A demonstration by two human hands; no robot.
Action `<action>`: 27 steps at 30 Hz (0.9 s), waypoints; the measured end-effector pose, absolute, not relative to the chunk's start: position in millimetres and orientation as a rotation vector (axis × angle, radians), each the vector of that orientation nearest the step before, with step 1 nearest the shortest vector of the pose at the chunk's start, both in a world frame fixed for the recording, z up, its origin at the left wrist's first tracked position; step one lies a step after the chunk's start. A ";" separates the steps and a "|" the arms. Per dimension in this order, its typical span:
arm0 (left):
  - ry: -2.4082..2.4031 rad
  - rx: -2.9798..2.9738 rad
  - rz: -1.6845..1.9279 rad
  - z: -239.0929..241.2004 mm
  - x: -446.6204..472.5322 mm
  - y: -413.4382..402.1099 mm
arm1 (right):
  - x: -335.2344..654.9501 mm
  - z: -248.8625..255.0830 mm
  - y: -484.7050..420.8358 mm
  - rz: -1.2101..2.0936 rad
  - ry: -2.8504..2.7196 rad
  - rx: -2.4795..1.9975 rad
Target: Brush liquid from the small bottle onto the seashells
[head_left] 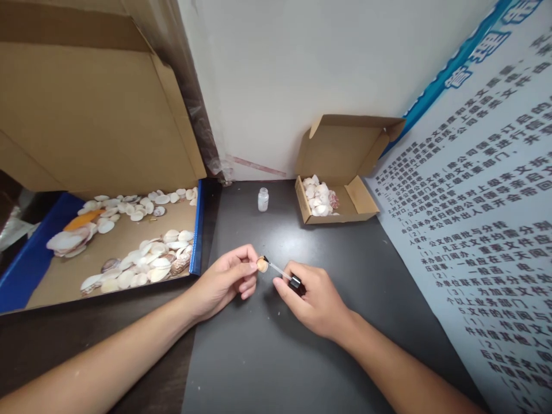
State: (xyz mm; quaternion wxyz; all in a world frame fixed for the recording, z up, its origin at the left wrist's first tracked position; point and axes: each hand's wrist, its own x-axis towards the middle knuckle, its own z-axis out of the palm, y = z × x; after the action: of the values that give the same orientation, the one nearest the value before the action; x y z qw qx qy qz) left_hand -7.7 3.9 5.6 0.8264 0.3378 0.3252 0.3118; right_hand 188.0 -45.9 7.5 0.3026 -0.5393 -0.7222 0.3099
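Between the thumb and fingers of my left hand (230,276) is a small orange-and-white seashell (262,264), held above the dark tabletop. My right hand (317,299) grips the black cap of a small brush applicator (294,282). Its pale stem slants up to the left, and the dark tip is at the shell's edge; contact looks likely but is too small to be certain. Behind both hands, an uncapped small glass bottle (263,200) with whitish contents stands upright.
A large blue-edged cardboard box (56,282) on the left holds many loose shells (146,259). A smaller open cardboard box (340,219) at the back right contains white shells (317,198). A printed poster (487,201) borders the right side; a white wall (276,75) rises behind.
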 end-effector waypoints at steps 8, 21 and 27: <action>0.649 0.851 0.633 -0.9 -7.8 2.2 | 186.6 8.7 -46.7 0.884 -1.961 -1.409; 0.654 0.866 0.705 -5.3 -4.3 2.0 | 192.9 -0.6 -39.0 0.923 -1.994 -1.500; 0.818 1.265 0.538 28.3 -25.1 -8.9 | 194.9 0.9 -37.1 0.970 -1.988 -1.480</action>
State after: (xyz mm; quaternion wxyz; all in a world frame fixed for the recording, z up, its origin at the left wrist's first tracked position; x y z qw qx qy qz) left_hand -25.1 -8.9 28.3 0.6970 0.5671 0.3667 0.2411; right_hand 194.9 -37.1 0.9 0.2377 -0.5403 -0.7255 0.3539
